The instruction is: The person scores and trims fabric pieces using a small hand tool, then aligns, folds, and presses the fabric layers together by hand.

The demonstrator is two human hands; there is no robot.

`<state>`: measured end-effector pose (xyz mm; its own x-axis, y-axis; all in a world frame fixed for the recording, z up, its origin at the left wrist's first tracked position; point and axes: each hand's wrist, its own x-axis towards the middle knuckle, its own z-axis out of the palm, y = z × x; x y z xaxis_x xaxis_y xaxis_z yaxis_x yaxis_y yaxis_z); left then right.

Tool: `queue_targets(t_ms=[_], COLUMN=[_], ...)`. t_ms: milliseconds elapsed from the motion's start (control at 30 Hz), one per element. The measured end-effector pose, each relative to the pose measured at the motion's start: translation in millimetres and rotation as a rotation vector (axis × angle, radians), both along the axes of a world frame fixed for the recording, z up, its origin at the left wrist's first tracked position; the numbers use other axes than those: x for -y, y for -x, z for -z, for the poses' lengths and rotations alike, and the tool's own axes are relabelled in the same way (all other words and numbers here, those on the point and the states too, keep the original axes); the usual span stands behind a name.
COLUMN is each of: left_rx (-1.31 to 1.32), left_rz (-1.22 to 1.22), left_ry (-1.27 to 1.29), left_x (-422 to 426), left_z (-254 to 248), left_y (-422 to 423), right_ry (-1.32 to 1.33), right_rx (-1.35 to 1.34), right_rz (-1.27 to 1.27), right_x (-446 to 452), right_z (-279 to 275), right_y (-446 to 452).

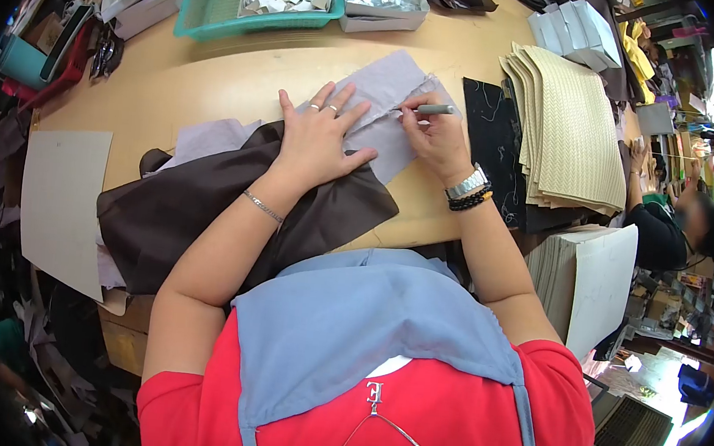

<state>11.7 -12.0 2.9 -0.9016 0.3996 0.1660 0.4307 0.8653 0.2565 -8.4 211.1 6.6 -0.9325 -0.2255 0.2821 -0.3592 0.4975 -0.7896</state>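
Observation:
Light purple-grey fabric lies on the wooden table in front of me. My left hand is spread flat on it, fingers apart, with the thumb at the edge of a dark brown cloth. The brown cloth is bunched under my left forearm. My right hand grips a grey pen, whose tip points left at the purple-grey fabric. Another piece of that fabric shows at the left, partly beneath the brown cloth.
Back: a teal tray and a white box of small pieces. Right: black material, stacked cream textured sheets, and upright boards. Left: a white board. A co-worker is at far right.

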Motion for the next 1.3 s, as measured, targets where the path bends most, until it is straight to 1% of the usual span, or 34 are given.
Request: queue_targets(t_ms=[33,133,233,267,367,400,433,500,600,700,833,1033,1133,1300], left_rx=[0.002,0.009,0.013,0.014,0.017,0.019,0.017,0.015,0.016,0.016,0.002,0.002,-0.008,0.017], left_rz=[-0.001,-0.004,-0.007,-0.006,-0.007,-0.008,-0.006,-0.003,-0.001,-0.004,0.001,0.000,0.000,-0.004], left_ry=[0.002,0.005,0.003,0.000,-0.004,-0.005,-0.004,-0.002,0.008,0.004,0.000,-0.011,-0.022,0.007], left_x=[0,0,0,0,0,0,0,1,0,0,0,0,-1,-1], left_z=[0,-1,-2,-1,-2,-2,-2,0,-2,-3,-2,-3,-1,-4], left_y=[0,-1,-1,-1,-1,-2,-1,-1,-1,-2,-2,-1,-2,-2], right_ry=[-0.077,-0.140,-0.190,-0.195,-0.278,-0.255,-0.234,-0.070,0.164,0.185,0.238,0.139,0.074,0.087], right_rx=[-0.009,-0.223,-0.099,-0.131,-0.111,-0.162,-0.148,-0.096,-0.001,0.033,0.056,0.059,-0.016,-0.037], right_rz=[-0.014,0.076,0.214,0.203,0.370,0.365,0.378,0.353,0.210,0.125,0.135,0.131,0.114,0.085], right_x=[1,3,-9,-13,-41,-55,-67,-65,-40,-27,-21,-21,-17,-23], right_z=[-4,-9,-16,-16,-19,-16,-12,-17,-17,-5,4,4,-5,9], right_y=[-1,6,16,20,34,41,46,44,24,13,9,9,2,4])
